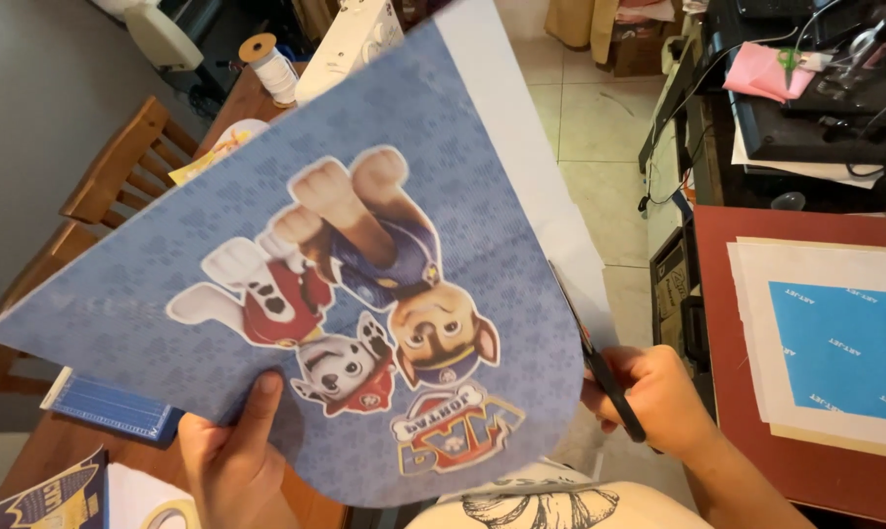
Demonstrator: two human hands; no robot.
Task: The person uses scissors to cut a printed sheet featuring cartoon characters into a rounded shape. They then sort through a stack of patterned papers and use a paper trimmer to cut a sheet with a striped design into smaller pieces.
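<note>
I hold a large blue printed sheet (266,245) with cartoon puppies and a curved cut edge, raised in front of me. My left hand (229,453) pinches its lower edge, thumb on the print. My right hand (648,397) grips black-handled scissors (599,367), whose blades sit in the sheet's right edge, where a white uncut margin (521,147) remains.
A wooden table (41,451) lies beneath, with a blue ruled pad (110,407) and a tape roll (173,514). A sewing machine (350,39) and thread spool (271,64) stand behind. At right is a red-brown board (727,323) with a blue sheet (835,348); wooden chairs (119,162) stand left.
</note>
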